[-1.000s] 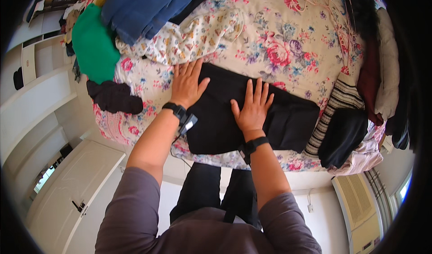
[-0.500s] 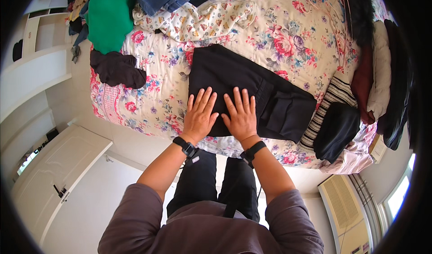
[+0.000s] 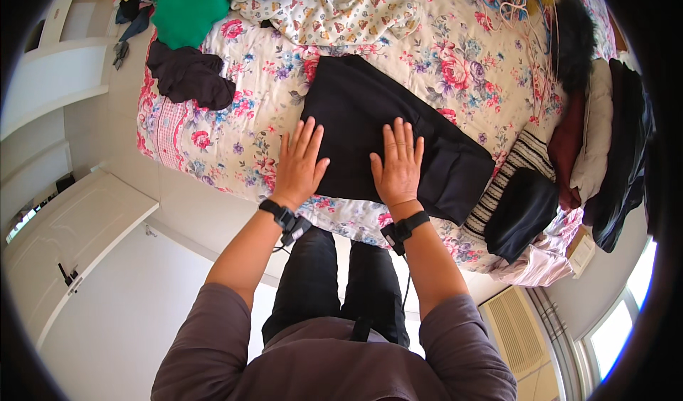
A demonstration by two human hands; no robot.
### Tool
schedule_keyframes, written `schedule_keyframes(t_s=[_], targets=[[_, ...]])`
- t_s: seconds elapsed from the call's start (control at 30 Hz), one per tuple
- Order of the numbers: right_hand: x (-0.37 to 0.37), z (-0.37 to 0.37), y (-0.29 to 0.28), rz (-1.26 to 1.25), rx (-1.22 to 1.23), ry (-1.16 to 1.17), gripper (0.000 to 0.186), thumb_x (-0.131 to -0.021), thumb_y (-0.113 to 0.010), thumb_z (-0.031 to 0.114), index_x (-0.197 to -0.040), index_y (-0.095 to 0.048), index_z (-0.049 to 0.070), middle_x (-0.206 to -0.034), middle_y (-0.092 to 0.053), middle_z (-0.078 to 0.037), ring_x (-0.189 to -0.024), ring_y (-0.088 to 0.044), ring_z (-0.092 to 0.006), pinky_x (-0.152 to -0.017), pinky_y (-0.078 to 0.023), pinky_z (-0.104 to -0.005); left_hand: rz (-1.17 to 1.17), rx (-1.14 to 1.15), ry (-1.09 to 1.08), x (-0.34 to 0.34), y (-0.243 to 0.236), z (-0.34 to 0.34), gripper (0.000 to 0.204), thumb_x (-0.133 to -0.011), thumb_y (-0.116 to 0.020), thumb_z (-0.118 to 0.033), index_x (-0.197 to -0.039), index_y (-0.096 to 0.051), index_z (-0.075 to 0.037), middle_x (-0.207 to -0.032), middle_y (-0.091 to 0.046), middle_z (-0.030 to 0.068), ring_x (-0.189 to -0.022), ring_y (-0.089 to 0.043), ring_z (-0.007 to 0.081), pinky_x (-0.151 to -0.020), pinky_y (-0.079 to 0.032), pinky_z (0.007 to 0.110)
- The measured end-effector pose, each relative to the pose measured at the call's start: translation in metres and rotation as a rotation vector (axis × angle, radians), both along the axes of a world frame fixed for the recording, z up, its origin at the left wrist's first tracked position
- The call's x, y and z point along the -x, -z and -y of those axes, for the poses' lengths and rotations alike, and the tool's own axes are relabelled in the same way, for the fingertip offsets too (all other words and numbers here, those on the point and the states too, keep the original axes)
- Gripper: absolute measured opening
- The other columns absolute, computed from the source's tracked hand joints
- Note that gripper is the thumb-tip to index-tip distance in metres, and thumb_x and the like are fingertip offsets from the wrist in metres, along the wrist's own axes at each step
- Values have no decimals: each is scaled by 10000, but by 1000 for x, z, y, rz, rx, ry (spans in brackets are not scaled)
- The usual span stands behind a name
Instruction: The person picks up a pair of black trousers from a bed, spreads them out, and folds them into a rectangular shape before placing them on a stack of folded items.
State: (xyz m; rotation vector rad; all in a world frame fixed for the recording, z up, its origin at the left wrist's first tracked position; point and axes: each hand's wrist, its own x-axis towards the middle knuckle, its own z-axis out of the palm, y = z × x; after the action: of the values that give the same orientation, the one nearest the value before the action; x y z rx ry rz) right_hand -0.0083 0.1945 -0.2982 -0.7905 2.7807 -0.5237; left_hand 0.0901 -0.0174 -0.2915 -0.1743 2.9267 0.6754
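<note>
Spread flat on the bed lies a folded black garment (image 3: 356, 102), which looks like a pair of trousers; its narrower end points to the right. At its left edge rests my left hand (image 3: 299, 163), palm down with fingers stretched out. My right hand (image 3: 399, 165) lies flat on the middle of the cloth, fingers extended and thumb out. Neither hand grips anything. Dark bands with small devices circle both wrists.
A floral bedspread (image 3: 235, 131) covers the bed. Around the garment are a dark crumpled cloth (image 3: 192, 77), a green cloth (image 3: 188, 6), a patterned white cloth (image 3: 334, 17), a striped knit (image 3: 516, 166), a black folded bundle (image 3: 523, 209) and several hangers (image 3: 512, 3).
My hands have slid apart, the left toward the garment's left edge and the right further right. Wrinkles at the garment's right part look smoother. The view has shifted slightly.
</note>
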Motion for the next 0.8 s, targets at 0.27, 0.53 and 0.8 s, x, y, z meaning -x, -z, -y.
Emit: schedule_keyframes(t_s=[0.27,0.53,0.8], targets=[[30,42,21,-24,-31,-348,660,-895,-622,501,-1481,-474,237,-1600,-348,-79,-1484,-285,-296,-1205,-183,-540,16,89,43,-49,19,-37,693,-896,-668,-373,-1505,-419,-154,-1599,-341,64,-1475,-304,265,-1192,-221,519],[41,43,30,11,7,-329,648,-912,-611,523,-1477,-479,234,-1602,-349,-77,-1491,-287,-286,-1206,-186,-529,39,47,55,-51,26,-31,670,-904,-651,-363,-1505,-416,-183,-1601,-331,68,-1475,-292,269,-1200,-198,512],[34,-21,-34,90,482,-12,180,-900,-635,59,-1070,-673,15,-1158,-681,-165,-1057,-636,-360,-929,-509,-415,-190,-461,-613,-90,-11,-30,230,-970,-593,-100,-1188,-610,-31,-1166,-640,143,-1032,-640,295,-914,-518,386]])
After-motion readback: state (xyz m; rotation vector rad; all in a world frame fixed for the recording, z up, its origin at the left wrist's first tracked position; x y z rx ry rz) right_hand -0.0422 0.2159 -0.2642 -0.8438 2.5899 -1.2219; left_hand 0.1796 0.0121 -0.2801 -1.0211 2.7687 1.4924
